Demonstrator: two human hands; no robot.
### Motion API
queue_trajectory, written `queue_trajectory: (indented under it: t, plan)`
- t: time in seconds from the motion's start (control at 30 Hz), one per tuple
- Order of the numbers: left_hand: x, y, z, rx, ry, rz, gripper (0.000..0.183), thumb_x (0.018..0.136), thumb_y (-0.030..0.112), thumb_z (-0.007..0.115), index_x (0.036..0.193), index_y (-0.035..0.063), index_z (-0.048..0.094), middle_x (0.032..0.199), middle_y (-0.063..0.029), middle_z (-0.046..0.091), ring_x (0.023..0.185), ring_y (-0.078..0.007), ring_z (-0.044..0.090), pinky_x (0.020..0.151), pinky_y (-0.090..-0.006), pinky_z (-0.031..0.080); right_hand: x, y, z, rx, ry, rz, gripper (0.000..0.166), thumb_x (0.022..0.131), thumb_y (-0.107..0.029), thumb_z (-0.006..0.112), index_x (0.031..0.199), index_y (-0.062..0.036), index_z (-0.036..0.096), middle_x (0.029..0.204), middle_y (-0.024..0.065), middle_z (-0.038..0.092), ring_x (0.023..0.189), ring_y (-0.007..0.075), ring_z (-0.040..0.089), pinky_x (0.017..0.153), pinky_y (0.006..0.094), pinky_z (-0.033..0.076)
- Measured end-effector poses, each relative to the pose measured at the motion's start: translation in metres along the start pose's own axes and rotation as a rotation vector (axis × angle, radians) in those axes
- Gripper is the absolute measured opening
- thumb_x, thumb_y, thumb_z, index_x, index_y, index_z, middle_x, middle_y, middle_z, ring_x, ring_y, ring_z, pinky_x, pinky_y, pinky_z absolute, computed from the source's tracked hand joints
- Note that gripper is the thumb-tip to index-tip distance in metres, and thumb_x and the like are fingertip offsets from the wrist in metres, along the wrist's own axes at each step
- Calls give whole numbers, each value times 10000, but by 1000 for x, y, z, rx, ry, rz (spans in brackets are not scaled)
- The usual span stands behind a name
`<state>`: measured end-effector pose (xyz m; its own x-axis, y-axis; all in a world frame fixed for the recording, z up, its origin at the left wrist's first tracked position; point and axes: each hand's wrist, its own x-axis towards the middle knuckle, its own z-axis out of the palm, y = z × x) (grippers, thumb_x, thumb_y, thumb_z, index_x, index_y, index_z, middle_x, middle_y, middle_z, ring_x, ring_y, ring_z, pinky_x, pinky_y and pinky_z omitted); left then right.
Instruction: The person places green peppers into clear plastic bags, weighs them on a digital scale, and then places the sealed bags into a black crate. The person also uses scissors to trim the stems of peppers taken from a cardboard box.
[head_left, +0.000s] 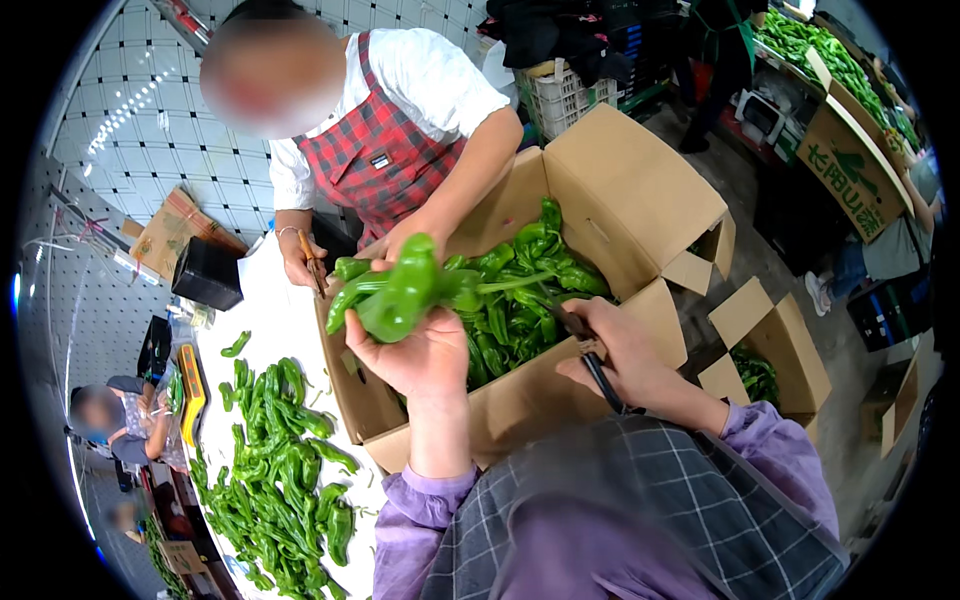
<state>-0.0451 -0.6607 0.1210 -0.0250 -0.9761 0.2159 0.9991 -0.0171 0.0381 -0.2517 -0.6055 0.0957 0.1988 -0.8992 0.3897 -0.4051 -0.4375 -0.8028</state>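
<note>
Several green peppers (405, 292) rest in my left hand (424, 352), raised above an open cardboard box (502, 424). One pepper's long stem points right, towards the blades of dark-handled scissors (592, 356). My right hand (622, 352) is closed around those scissors; whether the blades touch the stem cannot be told. More green peppers (517, 322) fill the box below both hands. A loose heap of green peppers (277, 465) lies on the white table (292, 322) to the left of the box.
Across the box a person in a checked apron (390, 165) holds orange-handled scissors (309, 259) and reaches over the box's rim. A yellow tool-like object (192, 394) lies at the table's far left edge. Smaller cardboard boxes (799, 352) with peppers stand on the floor at right.
</note>
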Motion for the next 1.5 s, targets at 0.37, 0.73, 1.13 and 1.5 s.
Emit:
queue_trajectory:
  t: [0.37, 0.73, 1.13, 1.5]
  plan:
    - [-110, 128, -15, 827, 105, 504, 443, 778, 271, 551, 1149, 45, 463, 1133, -148, 523, 1013, -315, 534, 874, -446, 463, -13, 24, 5, 66, 97, 94, 338, 714, -150, 721, 963, -3, 545, 640, 15, 454, 522, 96, 424, 499, 226, 366]
    - [-235, 273, 25, 515, 1227, 1162, 845, 795, 374, 574, 1380, 20, 78, 1437, -182, 63, 1330, -325, 73, 1069, -488, 172, -15, 81, -33, 311, 422, 288, 238, 804, -151, 631, 968, -6, 539, 624, -54, 418, 514, 18, 374, 457, 171, 298]
    - [89, -14, -148, 2422, -310, -438, 441, 770, 166, 608, 1171, 25, 489, 1129, -157, 536, 1016, -252, 532, 839, -343, 443, -29, 105, -64, 364, 556, 349, 235, 817, -82, 553, 1014, 37, 504, 620, -22, 457, 479, 27, 394, 431, 169, 286]
    - [93, -22, -251, 2653, -165, -664, 106, 660, 20, 593, 764, 31, 578, 762, -155, 580, 780, -309, 584, 681, -389, 468, -42, 131, -85, 334, 631, 450, 233, 809, -48, 547, 1020, 39, 501, 622, -13, 458, 495, 36, 392, 436, 175, 292]
